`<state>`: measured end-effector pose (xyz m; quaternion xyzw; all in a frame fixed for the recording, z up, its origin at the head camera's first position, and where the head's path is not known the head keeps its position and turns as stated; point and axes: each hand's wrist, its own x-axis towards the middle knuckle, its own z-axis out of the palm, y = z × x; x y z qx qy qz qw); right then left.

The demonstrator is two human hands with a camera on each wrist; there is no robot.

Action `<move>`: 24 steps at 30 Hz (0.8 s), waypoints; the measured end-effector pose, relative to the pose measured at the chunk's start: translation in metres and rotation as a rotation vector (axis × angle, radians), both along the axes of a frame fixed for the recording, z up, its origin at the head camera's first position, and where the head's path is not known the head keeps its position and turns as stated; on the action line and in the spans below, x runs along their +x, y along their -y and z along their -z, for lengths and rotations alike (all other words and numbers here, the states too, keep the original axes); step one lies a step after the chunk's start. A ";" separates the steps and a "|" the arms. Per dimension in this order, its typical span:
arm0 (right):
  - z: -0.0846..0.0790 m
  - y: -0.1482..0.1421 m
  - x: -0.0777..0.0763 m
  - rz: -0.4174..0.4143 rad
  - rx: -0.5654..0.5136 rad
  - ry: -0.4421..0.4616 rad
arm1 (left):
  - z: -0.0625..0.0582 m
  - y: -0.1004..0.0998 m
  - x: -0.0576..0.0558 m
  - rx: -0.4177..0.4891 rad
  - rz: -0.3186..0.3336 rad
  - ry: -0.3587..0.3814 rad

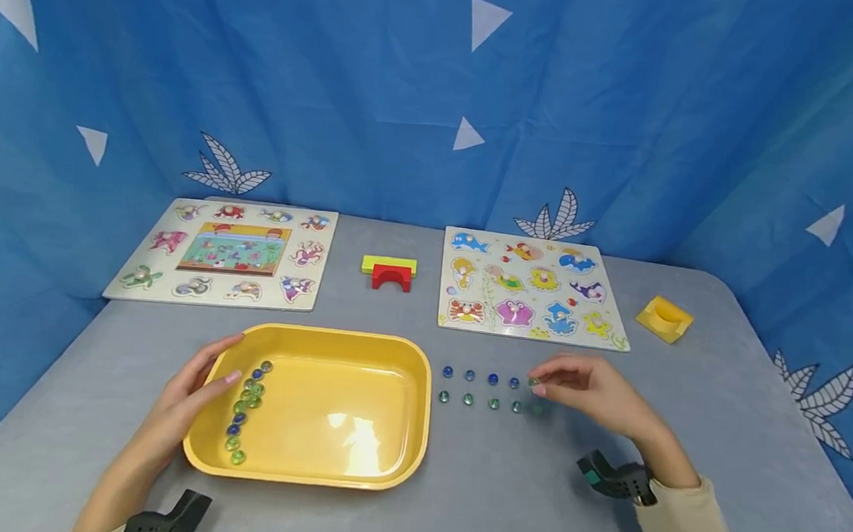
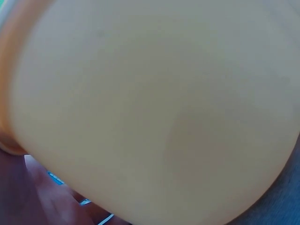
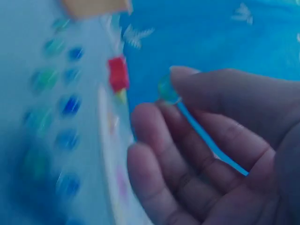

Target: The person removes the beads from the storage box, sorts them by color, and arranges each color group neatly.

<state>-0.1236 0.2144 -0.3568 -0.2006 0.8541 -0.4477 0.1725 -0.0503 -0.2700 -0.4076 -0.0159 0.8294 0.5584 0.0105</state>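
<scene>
My right hand [image 1: 588, 389] pinches a green glass marble [image 3: 168, 90] between thumb and fingertips, just above the right end of two rows of marbles. The far row is mostly blue marbles [image 1: 493, 379]; the near row is green marbles [image 1: 494, 404]. On the left, my left hand [image 1: 183, 397] holds the left rim of a yellow tray [image 1: 346, 334], its thumb over the edge. Several green and blue marbles [image 1: 241, 406] lie in a line inside the tray along its left side. The tray's pale wall fills most of the left wrist view.
Two sea-animal puzzle boards, a left board [image 1: 308, 240] and a right board [image 1: 465, 256], lie at the back. Between them sit a red arch block [image 1: 391, 275] and a yellow-green block [image 1: 374, 262]. A yellow block [image 1: 665, 319] lies far right. Blue curtain [image 1: 380, 87] hangs behind.
</scene>
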 end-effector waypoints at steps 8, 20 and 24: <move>0.037 -0.020 0.022 0.126 0.241 -0.146 | -0.002 0.001 -0.001 -0.017 -0.003 0.018; 0.051 -0.023 0.027 0.259 0.250 -0.265 | -0.001 -0.001 -0.001 -0.023 -0.005 0.016; 0.051 -0.026 0.026 0.260 0.266 -0.280 | 0.000 0.000 0.000 -0.022 -0.002 0.012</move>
